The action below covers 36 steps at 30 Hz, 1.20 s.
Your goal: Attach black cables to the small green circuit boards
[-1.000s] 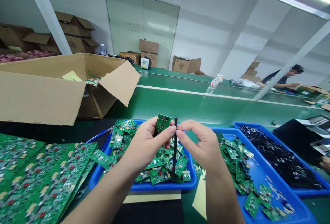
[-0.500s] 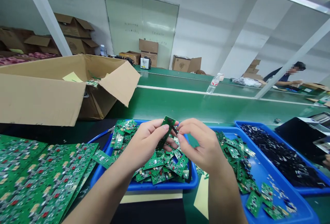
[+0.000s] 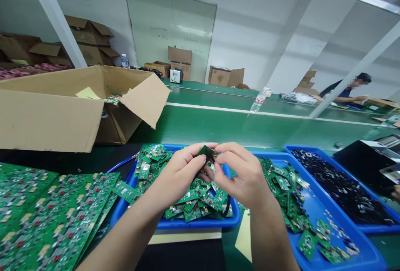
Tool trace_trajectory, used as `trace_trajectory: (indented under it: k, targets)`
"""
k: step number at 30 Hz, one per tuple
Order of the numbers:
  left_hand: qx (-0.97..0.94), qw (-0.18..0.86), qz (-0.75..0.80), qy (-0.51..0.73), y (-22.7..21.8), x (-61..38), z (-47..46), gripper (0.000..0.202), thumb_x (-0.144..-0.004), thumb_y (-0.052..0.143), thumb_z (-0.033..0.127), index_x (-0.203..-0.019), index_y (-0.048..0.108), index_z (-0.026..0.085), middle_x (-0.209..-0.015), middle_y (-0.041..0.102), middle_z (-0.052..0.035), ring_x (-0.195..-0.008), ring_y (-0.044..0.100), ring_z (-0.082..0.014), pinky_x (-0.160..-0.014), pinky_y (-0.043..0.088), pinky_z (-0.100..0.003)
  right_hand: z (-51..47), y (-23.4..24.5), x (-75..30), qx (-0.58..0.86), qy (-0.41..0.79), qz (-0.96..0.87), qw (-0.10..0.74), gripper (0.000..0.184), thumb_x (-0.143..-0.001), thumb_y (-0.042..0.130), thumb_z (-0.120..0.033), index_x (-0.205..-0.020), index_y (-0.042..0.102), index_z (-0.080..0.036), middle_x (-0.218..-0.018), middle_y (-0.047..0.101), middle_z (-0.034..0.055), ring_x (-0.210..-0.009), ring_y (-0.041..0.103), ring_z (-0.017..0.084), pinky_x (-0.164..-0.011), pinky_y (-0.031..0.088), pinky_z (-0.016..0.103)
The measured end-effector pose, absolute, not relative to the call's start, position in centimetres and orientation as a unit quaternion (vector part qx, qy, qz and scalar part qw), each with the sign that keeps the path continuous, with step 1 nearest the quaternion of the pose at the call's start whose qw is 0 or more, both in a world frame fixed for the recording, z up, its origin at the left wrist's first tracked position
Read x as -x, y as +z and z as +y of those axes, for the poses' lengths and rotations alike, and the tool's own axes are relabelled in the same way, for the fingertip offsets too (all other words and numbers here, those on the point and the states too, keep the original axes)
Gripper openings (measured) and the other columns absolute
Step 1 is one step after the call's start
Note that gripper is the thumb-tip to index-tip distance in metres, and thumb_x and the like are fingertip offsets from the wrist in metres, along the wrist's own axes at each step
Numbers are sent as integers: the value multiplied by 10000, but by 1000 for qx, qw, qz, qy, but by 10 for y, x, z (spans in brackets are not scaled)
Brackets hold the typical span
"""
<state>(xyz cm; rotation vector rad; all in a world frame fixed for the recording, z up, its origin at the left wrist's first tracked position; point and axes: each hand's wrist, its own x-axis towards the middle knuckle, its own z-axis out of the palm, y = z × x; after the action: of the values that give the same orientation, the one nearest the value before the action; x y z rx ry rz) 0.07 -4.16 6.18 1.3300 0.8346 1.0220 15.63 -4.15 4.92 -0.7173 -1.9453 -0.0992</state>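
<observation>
though small, board (image 3: 206, 152) seemingly between fingers (image 3: 196, 163)

Electronics factory floor: conveyor belt (image 3: 218, 127), trays of circuit boards (image 3: 190, 198).

Honestly, nothing here is legible. The whiteboard (image 3: 170, 33) on the back wall has faint lines of writing, too pale to make out. A cardboard box (image 3: 220, 78) behind the belt carries a round printed mark, just a blur. The water bottle (image 3: 258, 101) has a red and white label, no readable words. White print on the big circuit panels (image 3: 46, 217) and the small board (image 3: 206, 152) is too tiny.
</observation>
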Motion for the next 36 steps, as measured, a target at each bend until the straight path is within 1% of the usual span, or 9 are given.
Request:
trace_trajectory:
  k: [3,6,10,15,22,28,32,36]
  targets:
    - [-583,591,357,429,60,0,-42,380,-831,507,252,-1160,637,112,-609,614,-4,-566,563,-122,-547,470,-205,-42,49,-156,297,-42,-813,500,182,-815,497,-82,-694,577,-193,-798,635,62,-826,647,185,-688,559,319]
    - [-594,585,359,421,57,1,-41,397,-850,492,272,-1192,618,115,-566,575,12,-507,511,-109,-498,425,-196,-41,48,-157,299,-44,-818,489,181,-814,500,-72,-698,568,-192,-798,630,63,-827,650,183,-697,555,319]
    - [-607,577,363,409,57,1,-41,392,-868,465,280,-1188,620,115,-562,568,14,-475,477,-100,-471,401,-195,-41,46,-158,300,-47,-824,479,185,-825,494,-66,-696,557,-183,-786,624,65,-821,653,187,-700,553,322]
    - [-613,570,359,412,59,-1,-42,359,-876,451,261,-1148,641,122,-562,565,14,-483,475,-102,-462,393,-193,-40,46,-160,298,-52,-830,469,188,-816,493,-62,-683,554,-180,-794,623,74,-829,658,199,-695,554,325]
    - [-616,572,352,411,58,-1,-42,314,-885,450,267,-1044,665,103,-561,545,13,-477,462,-93,-457,383,-189,-40,45,-159,306,-68,-832,457,192,-806,486,-57,-671,552,-177,-791,624,83,-807,660,203,-678,557,329]
    - [-635,554,363,398,55,1,-39,357,-931,410,318,-1137,614,108,-541,506,34,-463,425,-82,-447,361,-174,-40,46,-160,320,-43,-829,457,179,-813,473,-57,-689,546,-165,-772,618,80,-826,653,198,-697,533,310]
    - [-644,549,361,393,56,1,-39,336,-941,389,320,-1053,613,97,-532,478,43,-458,406,-78,-436,345,-169,-40,48,-166,373,-28,-813,446,165,-848,466,-114,-713,533,-182,-720,612,45,-699,592,171,-650,484,308]
    - [-649,549,358,387,56,0,-39,320,-943,379,337,-853,591,114,-523,475,39,-451,409,-74,-449,350,-172,-39,49,-170,402,15,-796,452,126,-866,482,-165,-757,542,-186,-738,627,38,-694,590,168,-657,479,312]
